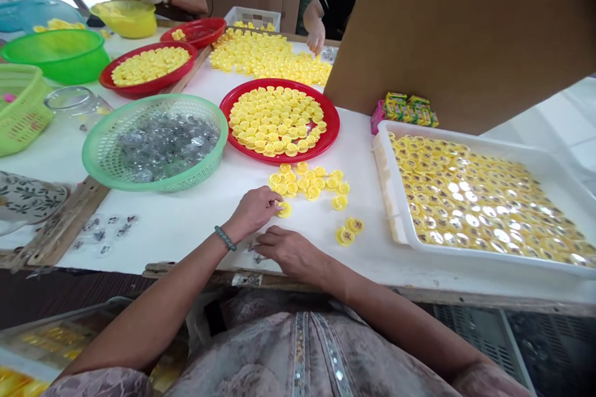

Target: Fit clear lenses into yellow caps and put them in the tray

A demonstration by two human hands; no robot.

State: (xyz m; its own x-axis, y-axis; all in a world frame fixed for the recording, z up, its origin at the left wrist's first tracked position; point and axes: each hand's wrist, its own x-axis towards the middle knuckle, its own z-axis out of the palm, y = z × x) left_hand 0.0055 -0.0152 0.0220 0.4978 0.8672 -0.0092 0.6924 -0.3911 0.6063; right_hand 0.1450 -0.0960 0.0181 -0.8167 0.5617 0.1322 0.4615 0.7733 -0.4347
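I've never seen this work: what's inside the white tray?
The white tray holds many yellow pieces with shiny round fronts, packed close. Bare floor shows toward its far right; whatever lies beneath the pieces is covered.

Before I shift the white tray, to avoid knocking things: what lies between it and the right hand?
Two yellow pieces lie between the right hand and the tray, in the head view.

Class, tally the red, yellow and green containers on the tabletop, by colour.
Red trays: 3
Yellow bowl: 1
Green containers (bright green bowl, mint strainer, lime basket at the left edge): 3
Total: 7
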